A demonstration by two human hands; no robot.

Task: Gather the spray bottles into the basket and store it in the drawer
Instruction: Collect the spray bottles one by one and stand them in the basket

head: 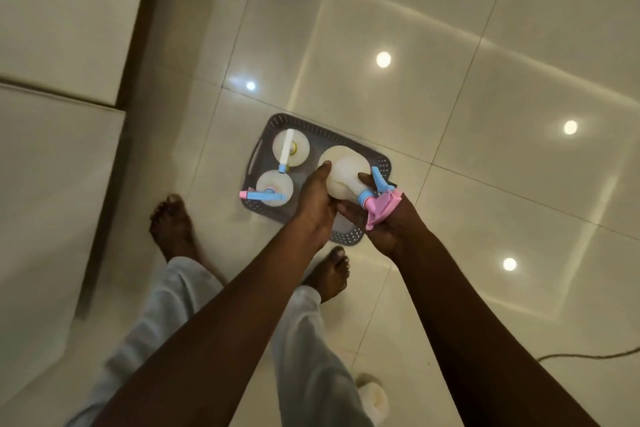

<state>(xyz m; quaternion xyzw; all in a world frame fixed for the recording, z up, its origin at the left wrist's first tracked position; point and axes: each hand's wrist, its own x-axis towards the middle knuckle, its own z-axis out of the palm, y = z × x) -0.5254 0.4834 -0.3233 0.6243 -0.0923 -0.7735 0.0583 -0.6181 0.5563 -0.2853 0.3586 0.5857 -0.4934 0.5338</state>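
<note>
A grey perforated basket (pixel 379 163) sits on the tiled floor in front of my bare feet. Two white spray bottles stand upright in its left half: one with a white and blue trigger (pixel 299 149), one with a blue and pink trigger (pixel 273 185). Above the basket's right half I hold a third white bottle (pixel 344 172), tilted, with a pink and blue spray head. My left hand (pixel 317 201) grips its body. My right hand (pixel 388 222) holds it at the neck, under the pink trigger.
White cabinet fronts (pixel 59 156) run along the left, with a dark gap beside them. A white bottle-like object (pixel 374 399) lies on the floor by my right leg. A thin cable (pixel 588 355) crosses the floor at lower right. Ceiling lights reflect in the glossy tiles.
</note>
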